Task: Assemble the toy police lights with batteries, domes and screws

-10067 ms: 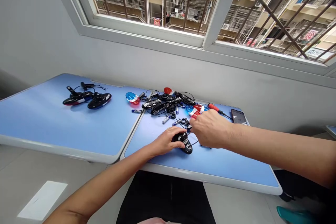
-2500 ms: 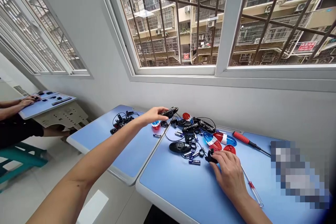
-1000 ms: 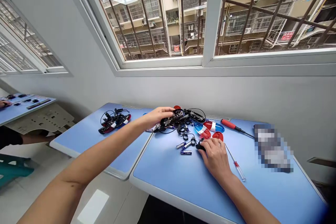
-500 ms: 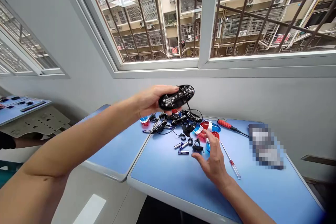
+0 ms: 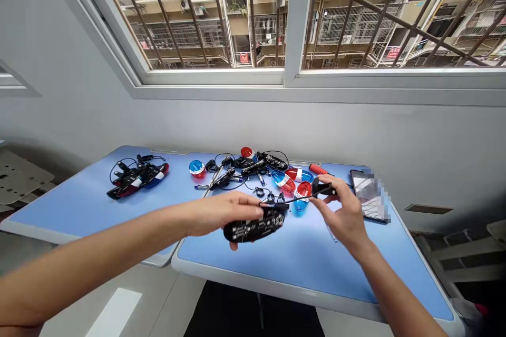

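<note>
My left hand (image 5: 231, 211) is closed around a black oval device body (image 5: 255, 227), its face covered with small silvery-white markings or parts. A thin black cable (image 5: 294, 200) runs from it across to my right hand (image 5: 346, 213). Between the thumb and fingers of that hand is a small black cable-end piece (image 5: 322, 188); its exact kind is unclear. Both are held above the front part of the blue table (image 5: 237, 268). Just behind my hands lie red-and-blue oval light covers (image 5: 283, 180) and small black clamp-like parts (image 5: 260, 192).
Several black bodies with cables (image 5: 253, 167) are heaped at the back, with batteries (image 5: 261, 179) among them. At the right are a red screwdriver handle (image 5: 317, 169) and a phone (image 5: 366, 189). Another pile of lights (image 5: 136, 178) rests on the left table. A barred window is behind.
My left hand has brought the black device body down and nearer. My right hand, open and empty before, has taken the small cable-end piece. The view has shifted, showing the left pile.
</note>
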`<state>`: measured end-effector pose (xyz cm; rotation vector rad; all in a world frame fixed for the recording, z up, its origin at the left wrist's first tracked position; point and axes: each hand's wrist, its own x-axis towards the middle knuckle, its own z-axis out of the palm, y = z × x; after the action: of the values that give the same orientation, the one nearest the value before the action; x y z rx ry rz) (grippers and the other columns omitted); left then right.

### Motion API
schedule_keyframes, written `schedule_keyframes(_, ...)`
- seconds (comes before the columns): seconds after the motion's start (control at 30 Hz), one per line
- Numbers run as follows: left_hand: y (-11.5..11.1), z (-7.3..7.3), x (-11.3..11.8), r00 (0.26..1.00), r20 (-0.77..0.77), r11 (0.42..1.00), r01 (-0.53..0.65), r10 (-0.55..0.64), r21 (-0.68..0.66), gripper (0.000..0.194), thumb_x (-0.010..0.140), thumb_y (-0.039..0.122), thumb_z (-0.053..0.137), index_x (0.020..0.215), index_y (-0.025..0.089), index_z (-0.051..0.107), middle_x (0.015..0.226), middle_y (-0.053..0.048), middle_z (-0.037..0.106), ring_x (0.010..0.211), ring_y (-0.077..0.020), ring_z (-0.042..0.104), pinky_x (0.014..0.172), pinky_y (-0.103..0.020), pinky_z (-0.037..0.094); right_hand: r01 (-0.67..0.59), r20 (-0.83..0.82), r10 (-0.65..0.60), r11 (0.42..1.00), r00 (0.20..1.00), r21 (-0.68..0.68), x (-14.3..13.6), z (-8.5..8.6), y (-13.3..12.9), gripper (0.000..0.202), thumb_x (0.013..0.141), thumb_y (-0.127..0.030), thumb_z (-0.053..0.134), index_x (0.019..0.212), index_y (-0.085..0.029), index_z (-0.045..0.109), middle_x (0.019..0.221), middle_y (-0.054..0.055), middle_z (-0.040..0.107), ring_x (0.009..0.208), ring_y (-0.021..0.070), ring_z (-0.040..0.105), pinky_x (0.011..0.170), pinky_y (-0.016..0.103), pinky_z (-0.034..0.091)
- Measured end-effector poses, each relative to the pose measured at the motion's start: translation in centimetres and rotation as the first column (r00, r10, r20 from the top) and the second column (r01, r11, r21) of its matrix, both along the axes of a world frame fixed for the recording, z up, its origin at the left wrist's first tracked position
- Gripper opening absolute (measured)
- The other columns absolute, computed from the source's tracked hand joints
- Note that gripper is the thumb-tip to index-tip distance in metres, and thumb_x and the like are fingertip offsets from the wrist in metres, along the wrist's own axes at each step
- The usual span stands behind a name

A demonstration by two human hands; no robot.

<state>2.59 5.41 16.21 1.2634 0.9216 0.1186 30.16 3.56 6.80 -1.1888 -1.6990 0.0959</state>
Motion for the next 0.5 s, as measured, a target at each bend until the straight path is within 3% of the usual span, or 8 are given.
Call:
schedule_keyframes(0.1,1.0,-5.9,-0.7,0.988,-0.118,0.993,0.091,-0.099,-0.072,0.042,0.071,0.039,0.076,0.109,0.021,0.069,0.089,-0.003,0.07,0.065,-0.0158,0.063,0.053,-0.025,0.052,0.159,0.204,-0.102,0.945,0.974,-0.285,2.4,0.9,0.7,0.035,0.086,-0.048,0.062,0.111,-0.024,0.063,0.105,0.008,0.07,0.075,0.0205,0.066,0.058,0.032,0.049)
schedule_keyframes(0.2,1.9,-10.1,-0.6,0.989,-0.112,0.995,0.093,-0.097,-0.039,0.04,0.067,0.04,0.079,0.1,0.021,0.068,0.082,0.0,0.066,0.064,-0.0152,0.06,0.055,-0.026,0.051,0.236,0.385,-0.054,0.864,0.921,-0.444,3.5,1.3,0.8,0.032,0.083,-0.053,0.062,0.099,-0.026,0.066,0.087,0.003,0.073,0.064,0.019,0.063,0.056,0.029,0.043)
schedule_keyframes(0.27,2.4,-11.4,-0.5,0.993,-0.064,0.995,0.098,-0.098,-0.004,0.037,0.067,0.043,0.078,0.094,0.02,0.067,0.077,0.001,0.064,0.064,-0.0148,0.058,0.057,-0.026,0.049,0.236,0.432,0.016,0.818,0.902,-0.524,3.7,1.5,0.5,0.03,0.083,-0.055,0.061,0.092,-0.027,0.067,0.077,0.0,0.072,0.06,0.0176,0.062,0.055,0.028,0.04)
schedule_keyframes(0.37,2.8,-11.9,-0.5,0.989,-0.061,0.976,0.144,-0.136,0.163,0.029,0.074,0.044,0.072,0.087,0.018,0.069,0.077,0.0,0.064,0.07,-0.016,0.058,0.061,-0.024,0.045,0.279,0.5,0.08,0.748,0.862,-0.602,4.1,1.4,-0.2,0.029,0.083,-0.056,0.06,0.085,-0.028,0.067,0.069,-0.002,0.069,0.059,0.0173,0.061,0.055,0.027,0.038)
schedule_keyframes(0.5,2.8,-12.3,-0.5,0.975,-0.169,0.903,0.196,-0.141,0.382,0.023,0.081,0.037,0.063,0.087,0.018,0.075,0.086,-0.004,0.071,0.081,-0.0196,0.062,0.067,-0.024,0.044,0.436,0.673,-0.007,0.766,0.74,-0.472,4.9,0.2,-0.1,0.034,0.08,-0.058,0.061,0.087,-0.026,0.068,0.075,0.003,0.07,0.065,0.0208,0.063,0.053,0.028,0.033)
